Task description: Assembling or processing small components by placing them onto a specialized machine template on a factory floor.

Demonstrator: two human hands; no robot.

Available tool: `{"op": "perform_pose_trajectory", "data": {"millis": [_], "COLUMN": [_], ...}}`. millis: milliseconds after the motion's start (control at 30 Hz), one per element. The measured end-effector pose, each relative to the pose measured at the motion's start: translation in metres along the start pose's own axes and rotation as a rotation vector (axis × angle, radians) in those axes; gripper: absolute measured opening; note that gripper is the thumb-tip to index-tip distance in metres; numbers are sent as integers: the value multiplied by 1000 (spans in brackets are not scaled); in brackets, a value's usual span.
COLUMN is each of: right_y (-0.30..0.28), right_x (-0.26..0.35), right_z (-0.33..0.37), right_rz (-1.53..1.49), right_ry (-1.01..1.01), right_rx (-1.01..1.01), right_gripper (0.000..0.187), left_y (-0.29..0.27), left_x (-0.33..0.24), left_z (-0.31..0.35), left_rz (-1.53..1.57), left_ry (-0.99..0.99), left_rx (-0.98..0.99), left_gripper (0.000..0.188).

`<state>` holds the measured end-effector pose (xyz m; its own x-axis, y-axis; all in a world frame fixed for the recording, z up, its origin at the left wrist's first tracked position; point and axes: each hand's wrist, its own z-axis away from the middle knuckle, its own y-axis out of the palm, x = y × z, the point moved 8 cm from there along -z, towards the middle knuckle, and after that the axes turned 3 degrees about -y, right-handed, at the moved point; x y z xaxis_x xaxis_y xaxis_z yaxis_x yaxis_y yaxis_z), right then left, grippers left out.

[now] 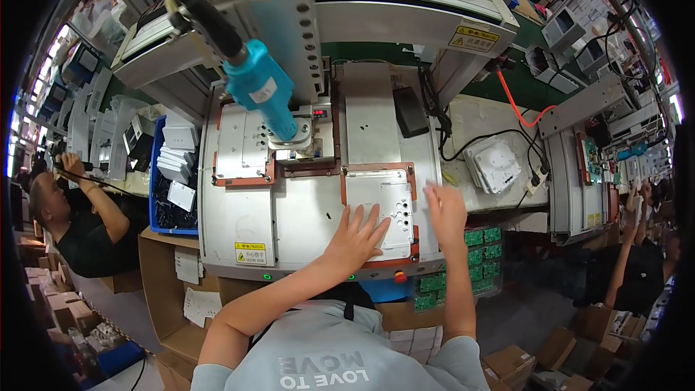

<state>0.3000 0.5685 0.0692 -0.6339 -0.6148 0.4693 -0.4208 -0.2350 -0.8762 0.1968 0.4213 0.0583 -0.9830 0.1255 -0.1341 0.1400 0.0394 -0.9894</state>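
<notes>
My left hand lies with its fingers spread on a white flat panel. The panel sits in a reddish-brown framed fixture on the machine's pale metal bed, and a row of dark holes runs near its right side. Just right of this fixture, my right hand is raised with its fingers bunched and slightly blurred. Whether anything is in those fingers cannot be made out. At left, a second white panel rests in a similar fixture, beside a blue powered screwdriver mounted upright on the machine.
A blue bin of white parts stands left of the bed. White housings and cables lie on the right bench. Green circuit boards hang below it. A red knob is on the front edge. A co-worker sits left.
</notes>
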Motion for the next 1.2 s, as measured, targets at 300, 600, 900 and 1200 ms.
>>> {"op": "perform_pose_trajectory", "data": {"millis": [300, 600, 900, 1200], "right_y": [47, 32, 59, 41], "right_x": [-30, -29, 14, 20], "right_z": [-52, 43, 160, 150], "right_rz": [-933, -663, -520, -572], "right_ry": [8, 345, 481, 304], "right_rx": [-1, -318, -552, -449], "right_gripper": [15, 27, 26, 19], "left_y": [-2, -35, 0, 65], "left_x": [-1, 56, 179, 230], "left_z": [-5, 45, 257, 463], "left_rz": [53, 561, 1050, 985], "left_ry": [25, -75, -891, -1314], "left_rx": [-46, -212, -381, -864], "left_gripper": [78, 52, 26, 21]}}
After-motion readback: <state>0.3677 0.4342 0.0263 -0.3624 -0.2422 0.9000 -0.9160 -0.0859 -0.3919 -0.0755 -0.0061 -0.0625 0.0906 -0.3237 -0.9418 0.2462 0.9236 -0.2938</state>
